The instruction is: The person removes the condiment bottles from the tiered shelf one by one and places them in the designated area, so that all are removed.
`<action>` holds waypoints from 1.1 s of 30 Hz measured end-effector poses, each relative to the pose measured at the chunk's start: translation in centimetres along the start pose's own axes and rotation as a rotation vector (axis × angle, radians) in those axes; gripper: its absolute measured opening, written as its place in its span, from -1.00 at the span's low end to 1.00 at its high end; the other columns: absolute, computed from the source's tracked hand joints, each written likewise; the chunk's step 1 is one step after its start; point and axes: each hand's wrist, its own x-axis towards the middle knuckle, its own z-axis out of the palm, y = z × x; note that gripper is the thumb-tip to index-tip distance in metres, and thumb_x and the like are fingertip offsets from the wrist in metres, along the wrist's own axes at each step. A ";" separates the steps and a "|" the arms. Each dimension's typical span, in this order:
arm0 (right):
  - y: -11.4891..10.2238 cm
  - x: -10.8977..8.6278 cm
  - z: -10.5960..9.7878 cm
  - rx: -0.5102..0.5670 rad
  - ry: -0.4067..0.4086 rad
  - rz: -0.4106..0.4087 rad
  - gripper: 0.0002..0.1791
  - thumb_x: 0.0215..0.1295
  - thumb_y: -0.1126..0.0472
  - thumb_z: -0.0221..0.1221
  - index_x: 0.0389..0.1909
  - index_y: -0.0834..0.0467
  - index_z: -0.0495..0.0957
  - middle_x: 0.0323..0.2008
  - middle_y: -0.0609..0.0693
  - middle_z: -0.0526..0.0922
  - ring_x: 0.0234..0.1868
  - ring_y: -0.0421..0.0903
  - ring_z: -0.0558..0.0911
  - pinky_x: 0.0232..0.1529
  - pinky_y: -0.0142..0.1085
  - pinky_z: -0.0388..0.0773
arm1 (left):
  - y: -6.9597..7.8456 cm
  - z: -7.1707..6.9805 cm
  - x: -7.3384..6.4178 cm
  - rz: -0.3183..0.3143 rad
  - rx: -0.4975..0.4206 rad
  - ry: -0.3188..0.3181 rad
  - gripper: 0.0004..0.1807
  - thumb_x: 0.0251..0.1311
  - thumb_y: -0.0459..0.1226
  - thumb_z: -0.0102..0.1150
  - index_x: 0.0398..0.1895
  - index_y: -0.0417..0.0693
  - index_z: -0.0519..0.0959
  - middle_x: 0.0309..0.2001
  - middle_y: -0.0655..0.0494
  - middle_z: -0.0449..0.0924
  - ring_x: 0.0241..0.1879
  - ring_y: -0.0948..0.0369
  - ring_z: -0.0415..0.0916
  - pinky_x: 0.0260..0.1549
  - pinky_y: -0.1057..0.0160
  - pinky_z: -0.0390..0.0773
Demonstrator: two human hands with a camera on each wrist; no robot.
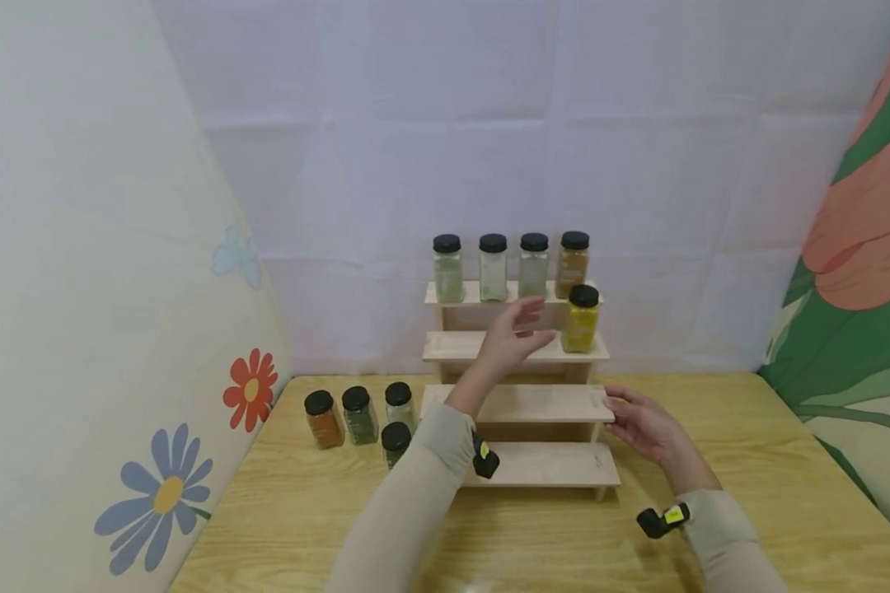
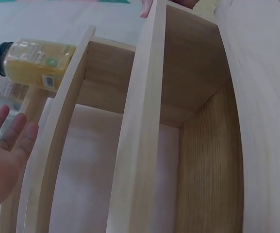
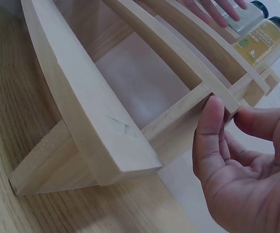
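A light wooden tiered spice rack stands on the table. My right hand pinches the right end of its second shelf from the bottom; in the right wrist view the thumb and index finger are at the board's corner. A black-lidded jar of yellow powder is upright at the right end of the shelf below the top. Just left of that jar, my left hand is held with its fingers spread and holds nothing. The left wrist view shows the open palm beside the rack's upper shelves.
Along the top shelf stand three jars of pale green contents, one of them a pale jar, and an orange-brown jar. Left of the rack, several more jars sit on the wooden table, including a reddish jar. A white cloth hangs behind.
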 end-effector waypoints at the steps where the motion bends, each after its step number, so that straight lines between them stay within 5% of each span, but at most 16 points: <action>1: 0.0 0.0 0.0 -0.003 -0.003 0.002 -0.65 0.56 0.29 0.03 0.28 0.22 0.31 -0.23 -0.10 0.69 -0.27 -0.26 0.65 -0.21 -0.42 0.63 | 0.0 0.2 0.2 -0.004 -0.010 -0.005 -0.35 0.28 -0.35 0.34 0.42 -0.24 0.36 0.37 -0.28 0.39 0.35 -0.20 0.35 0.30 -0.12 0.40; 6: 0.0 0.0 -0.1 -0.004 -0.012 0.009 -0.49 0.57 0.29 0.01 0.42 0.32 0.13 -0.22 -0.11 0.68 -0.28 -0.26 0.65 -0.19 -0.41 0.63 | 0.1 1.1 0.9 -0.023 -0.036 -0.013 -0.34 0.28 -0.36 0.34 0.43 -0.19 0.35 0.38 -0.28 0.38 0.36 -0.21 0.34 0.30 -0.09 0.41; 12: 0.0 0.1 -0.3 0.008 -0.011 0.005 -0.67 0.58 0.31 -0.01 0.28 0.22 0.29 -0.24 -0.11 0.69 -0.29 -0.26 0.65 -0.21 -0.41 0.63 | 0.4 2.0 1.7 -0.053 -0.041 -0.002 -0.34 0.27 -0.33 0.36 0.42 -0.12 0.37 0.37 -0.16 0.42 0.34 -0.11 0.41 0.13 0.11 0.59; 23: 0.1 0.3 -0.3 -0.008 -0.005 0.006 -0.49 0.56 0.28 0.04 0.41 0.32 0.17 -0.20 -0.10 0.69 -0.26 -0.26 0.66 -0.22 -0.41 0.63 | 0.7 3.7 3.3 -0.098 -0.062 0.030 -0.33 0.21 -0.42 0.38 0.40 -0.16 0.39 0.28 -0.20 0.48 0.20 -0.12 0.54 0.05 0.19 0.63; 33: 0.0 0.3 -0.2 -0.017 0.009 0.008 -0.40 0.56 0.29 0.03 0.47 0.38 0.05 -0.20 -0.10 0.69 -0.25 -0.26 0.66 -0.24 -0.42 0.63 | 0.5 4.5 4.0 -0.123 -0.015 0.041 -0.29 0.19 -0.41 0.40 0.42 -0.17 0.36 0.28 -0.18 0.48 0.24 -0.08 0.51 0.17 0.20 0.54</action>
